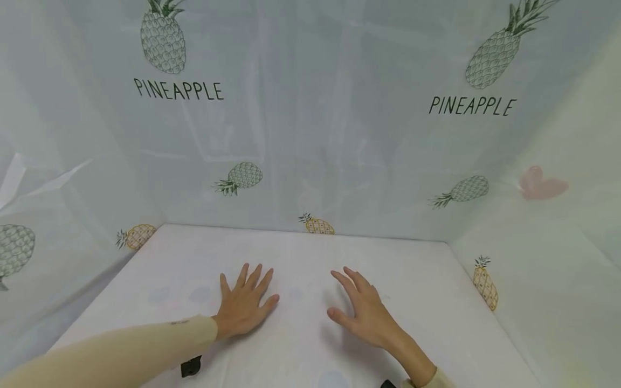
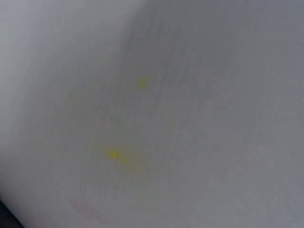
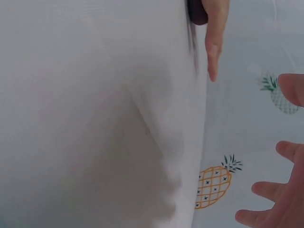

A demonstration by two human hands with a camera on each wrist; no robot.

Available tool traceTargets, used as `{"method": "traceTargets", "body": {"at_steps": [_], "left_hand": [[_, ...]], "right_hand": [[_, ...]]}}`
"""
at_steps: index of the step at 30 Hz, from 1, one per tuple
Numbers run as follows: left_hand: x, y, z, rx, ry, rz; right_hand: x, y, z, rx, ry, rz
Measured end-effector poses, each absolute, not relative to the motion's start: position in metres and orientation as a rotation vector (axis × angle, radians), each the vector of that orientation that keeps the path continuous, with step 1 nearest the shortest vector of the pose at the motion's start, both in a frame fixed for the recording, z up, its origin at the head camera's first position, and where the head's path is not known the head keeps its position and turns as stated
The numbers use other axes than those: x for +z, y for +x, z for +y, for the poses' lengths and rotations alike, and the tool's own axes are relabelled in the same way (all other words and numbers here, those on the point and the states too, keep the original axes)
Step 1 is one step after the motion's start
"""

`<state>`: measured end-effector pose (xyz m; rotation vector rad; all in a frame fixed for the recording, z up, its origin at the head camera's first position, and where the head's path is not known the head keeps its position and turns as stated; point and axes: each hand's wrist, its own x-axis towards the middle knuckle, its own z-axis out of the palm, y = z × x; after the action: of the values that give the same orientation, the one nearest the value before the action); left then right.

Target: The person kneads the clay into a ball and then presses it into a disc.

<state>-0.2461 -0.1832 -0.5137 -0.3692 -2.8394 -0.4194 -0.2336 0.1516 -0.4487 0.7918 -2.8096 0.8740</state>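
My left hand [image 1: 244,306] is spread flat over the white table [image 1: 291,355], palm down, fingers pointing to the far side. To its right, my right hand [image 1: 366,310] hovers over the table with loosely bent fingers and a shadow beneath. Neither hand holds anything. In the right wrist view the right hand's fingertips [image 3: 266,190] come in from the right edge, and the left hand [image 3: 216,38] shows at the top. The left wrist view has only the blurred white tabletop [image 2: 190,118] with faint yellow spots.
A pale curtain printed with pineapples [image 1: 310,134] hangs behind the table and along both sides. A small black device [image 1: 191,366] sits under the left wrist, and another dark piece [image 1: 388,383] is at the right wrist. A faint crease [image 3: 140,111] runs across the table cover.
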Motion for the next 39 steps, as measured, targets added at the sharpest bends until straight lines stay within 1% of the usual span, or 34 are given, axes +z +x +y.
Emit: {"method": "traceTargets", "body": {"at_steps": [9, 23, 39], "left_hand": [[-0.521, -0.256, -0.183, -0.373, -0.296, -2.854], [-0.513, -0.264, -0.178, -0.329, -0.236, -2.931], [-0.514, -0.273, -0.179, -0.364, -0.162, -3.009]], "right_hand": [[-0.456, -0.230, 0.140, 0.807, 0.783, -2.825], [-0.459, -0.235, 0.130, 0.856, 0.761, -2.845], [-0.462, -0.244, 0.125, 1.189, 0.718, -2.787]]}}
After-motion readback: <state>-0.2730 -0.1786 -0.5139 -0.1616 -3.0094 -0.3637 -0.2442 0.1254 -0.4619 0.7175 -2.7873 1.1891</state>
